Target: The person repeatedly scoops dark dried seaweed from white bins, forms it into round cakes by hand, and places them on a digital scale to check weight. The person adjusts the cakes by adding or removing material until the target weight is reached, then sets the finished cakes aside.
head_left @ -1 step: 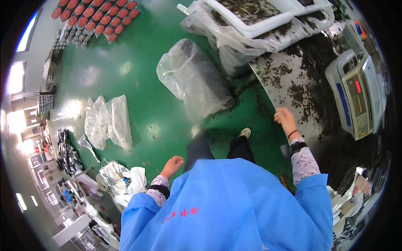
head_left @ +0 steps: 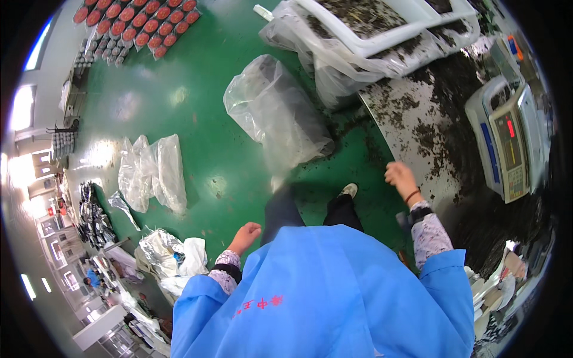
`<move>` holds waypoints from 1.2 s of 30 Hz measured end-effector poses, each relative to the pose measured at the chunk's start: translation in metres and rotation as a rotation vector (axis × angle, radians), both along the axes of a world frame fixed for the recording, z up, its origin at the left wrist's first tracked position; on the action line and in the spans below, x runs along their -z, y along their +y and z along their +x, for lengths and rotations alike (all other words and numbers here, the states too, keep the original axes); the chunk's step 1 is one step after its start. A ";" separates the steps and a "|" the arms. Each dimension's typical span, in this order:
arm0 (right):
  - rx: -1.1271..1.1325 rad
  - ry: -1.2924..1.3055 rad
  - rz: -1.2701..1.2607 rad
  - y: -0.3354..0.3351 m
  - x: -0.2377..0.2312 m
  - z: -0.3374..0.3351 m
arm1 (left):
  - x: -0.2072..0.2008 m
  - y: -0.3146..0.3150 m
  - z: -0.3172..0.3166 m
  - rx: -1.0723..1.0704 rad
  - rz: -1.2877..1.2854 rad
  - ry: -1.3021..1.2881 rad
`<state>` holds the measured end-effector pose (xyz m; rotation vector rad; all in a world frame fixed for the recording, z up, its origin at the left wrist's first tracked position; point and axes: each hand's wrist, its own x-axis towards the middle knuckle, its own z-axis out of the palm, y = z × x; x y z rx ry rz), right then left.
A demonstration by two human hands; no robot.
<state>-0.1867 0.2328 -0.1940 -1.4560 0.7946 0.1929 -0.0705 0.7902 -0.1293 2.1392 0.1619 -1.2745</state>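
Low in front of my blue smock, my left hand (head_left: 243, 237) hangs over the green floor with curled fingers and nothing visible in them. My right hand (head_left: 403, 181) is in a loose fist beside the near edge of the white table (head_left: 399, 142), holding nothing I can see. Dark dry flakes (head_left: 428, 136) lie scattered over that table. On its right part stands a digital scale (head_left: 508, 149) with a lit red display. A large clear plastic bag (head_left: 271, 110) stands on the floor ahead, its lower part looking grey.
White plastic trays (head_left: 358, 49) of dark flakes sit over clear plastic sheeting (head_left: 334, 74) at the far right. Clear plastic bags (head_left: 154, 173) lie on the floor to the left. Packs with red round tops (head_left: 142, 22) are stacked at the far left. White bags (head_left: 170, 256) lie near my left arm.
My right hand has shifted slightly left and closer to my body, away from the table. My left hand has stayed nearly in place.
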 end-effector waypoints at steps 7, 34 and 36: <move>-0.854 0.162 -0.537 0.123 0.001 0.018 | 0.066 0.052 0.119 -0.055 -0.025 0.161; -1.123 -0.233 -1.123 0.218 0.301 0.485 | 0.325 -0.240 0.497 0.083 -0.774 0.104; -0.997 -0.010 -1.165 0.167 0.295 0.510 | 0.356 -0.250 0.493 0.400 -0.651 -0.221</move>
